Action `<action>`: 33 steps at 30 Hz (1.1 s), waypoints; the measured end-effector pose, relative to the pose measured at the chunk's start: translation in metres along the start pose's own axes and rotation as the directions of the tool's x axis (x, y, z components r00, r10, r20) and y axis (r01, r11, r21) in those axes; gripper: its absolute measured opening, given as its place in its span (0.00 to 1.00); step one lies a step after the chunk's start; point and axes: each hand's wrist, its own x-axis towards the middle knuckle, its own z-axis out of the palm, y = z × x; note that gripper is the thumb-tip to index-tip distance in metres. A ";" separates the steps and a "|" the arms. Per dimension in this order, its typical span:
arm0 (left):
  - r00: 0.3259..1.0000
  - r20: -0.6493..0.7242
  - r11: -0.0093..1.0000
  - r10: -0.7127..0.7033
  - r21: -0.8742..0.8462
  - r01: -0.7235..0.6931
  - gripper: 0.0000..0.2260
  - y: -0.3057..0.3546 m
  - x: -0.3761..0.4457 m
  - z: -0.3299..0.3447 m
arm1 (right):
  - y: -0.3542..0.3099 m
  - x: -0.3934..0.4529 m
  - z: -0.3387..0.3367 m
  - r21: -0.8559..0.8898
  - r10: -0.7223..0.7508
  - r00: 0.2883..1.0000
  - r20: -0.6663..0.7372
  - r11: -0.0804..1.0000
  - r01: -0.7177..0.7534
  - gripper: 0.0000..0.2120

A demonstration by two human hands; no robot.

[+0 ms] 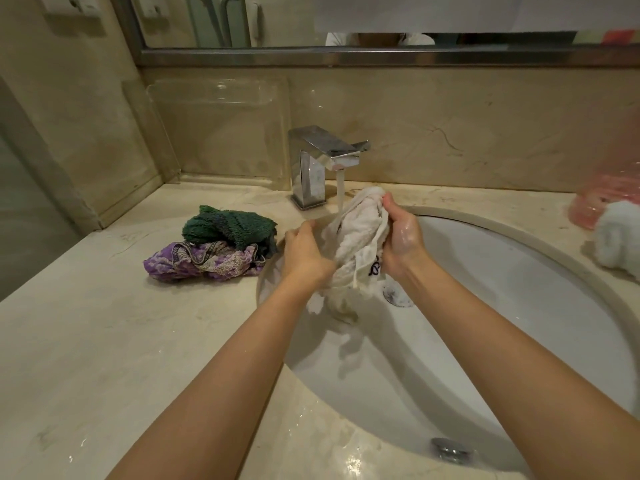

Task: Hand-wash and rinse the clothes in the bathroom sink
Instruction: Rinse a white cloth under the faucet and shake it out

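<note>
Over the white sink (485, 306), a bunched white cloth (356, 233) is held upright between both hands, just under the stream of water (340, 192) running from the square chrome tap (322, 161) at twelve o'clock of the basin. The right hand (403, 237) grips the cloth's right side, its fingers (389, 206) curled over the upper edge near the top of the bundle; the skin looks wet and soapy. The left hand (306, 252) holds the cloth's left side lower down, fingers wrapped round the fabric (their tips are hidden behind it, so exactly how tightly they close cannot be told). The cloth's lower end hangs down into the basin, with a small dark embroidered mark showing near the right wrist. The drain (398, 296) lies just beyond the hanging end.

On the beige marble table (104, 341), at about nine o'clock from the sink, two more pieces lie in a heap touching the basin's rim: a dark green towel (228, 225) resting partly on top of a purple patterned garment (204, 259). At roughly three o'clock, by the frame's edge, a rolled white towel (620, 237) sits beside a pink translucent container (602, 202). A clear plastic tray (221, 133) leans against the back wall at eleven o'clock, under the mirror (346, 22). An overflow fitting (452, 450) shows at six o'clock on the basin wall.
</note>
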 end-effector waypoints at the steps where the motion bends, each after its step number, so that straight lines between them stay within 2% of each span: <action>1: 0.999 -0.026 0.998 0.044 -0.037 -0.045 0.36 0.001 -0.002 0.000 | -0.001 -0.001 0.001 -0.003 -0.006 1.000 0.005 1.000 0.006 0.24; 3: 0.996 -0.033 0.975 0.079 -0.207 -0.084 0.32 0.005 -0.006 -0.001 | -0.003 -0.003 0.004 0.017 -0.018 1.000 0.012 1.000 0.018 0.23; 5: 0.997 0.059 0.949 0.058 -0.314 -0.036 0.28 0.008 -0.007 -0.002 | -0.007 -0.004 0.003 0.057 -0.021 1.000 0.009 0.998 0.021 0.22; 9: 0.943 0.321 0.945 0.090 -0.327 0.021 0.36 0.002 -0.002 -0.001 | -0.015 -0.005 -0.002 0.122 -0.016 1.000 0.014 0.992 0.014 0.23; 12: 0.909 0.405 0.971 0.100 -0.237 -0.001 0.39 -0.003 0.001 0.001 | -0.014 -0.002 -0.006 0.177 -0.035 0.999 0.025 0.984 0.030 0.24; 14: 0.912 0.404 0.982 0.068 -0.188 0.010 0.37 -0.004 0.001 0.004 | -0.015 -0.004 -0.007 0.204 -0.063 0.998 0.030 0.977 0.056 0.19; 16: 0.946 0.324 0.988 0.011 -0.152 0.041 0.28 -0.005 0.003 0.005 | -0.019 -0.004 -0.009 0.181 -0.081 0.994 0.068 0.981 0.068 0.16; 18: 0.981 0.192 0.995 -0.026 -0.086 0.043 0.14 -0.004 0.004 0.002 | -0.024 -0.003 -0.013 0.046 -0.090 0.995 0.036 0.995 0.089 0.11; 19: 0.994 0.109 0.997 -0.032 -0.066 0.039 0.10 -0.004 0.005 0.001 | -0.025 -0.002 -0.015 -0.018 -0.099 0.995 0.007 0.995 0.099 0.09; 22: 0.994 -0.107 0.987 0.002 -0.157 -0.019 0.08 0.000 0.007 -0.004 | -0.026 0.002 -0.020 -0.099 -0.136 0.988 -0.068 0.987 0.129 0.08; 24: 0.979 -0.195 0.966 0.051 -0.240 -0.098 0.09 0.005 0.006 -0.005 | -0.023 0.004 -0.021 -0.181 -0.188 0.975 -0.117 0.970 0.165 0.06; 25: 0.971 -0.230 0.950 0.063 -0.283 -0.129 0.11 0.006 0.005 -0.005 | -0.021 0.005 -0.022 -0.249 -0.215 0.966 -0.144 0.953 0.175 0.09; 27: 0.953 -0.296 0.910 0.060 -0.376 -0.174 0.12 0.008 0.004 -0.004 | -0.014 0.011 -0.025 -0.491 -0.280 0.942 -0.185 0.857 0.158 0.23; 29: 0.935 -0.353 0.866 0.039 -0.455 -0.208 0.08 0.008 0.006 -0.005 | -0.007 0.010 -0.027 -0.756 -0.313 0.937 -0.152 0.648 0.093 0.28; 30: 0.927 -0.374 0.853 0.030 -0.475 -0.219 0.07 0.008 0.006 -0.006 | -0.004 0.008 -0.029 -0.830 -0.305 0.943 -0.135 0.554 0.060 0.29; 31: 0.921 -0.389 0.853 0.035 -0.468 -0.230 0.07 0.008 0.006 -0.006 | -0.001 0.007 -0.031 -0.857 -0.288 0.948 -0.133 0.515 0.036 0.29; 33: 0.915 -0.396 0.867 0.079 -0.426 -0.259 0.07 0.009 0.005 -0.005 | 0.001 0.007 -0.032 -0.844 -0.304 0.934 -0.186 0.537 0.007 0.26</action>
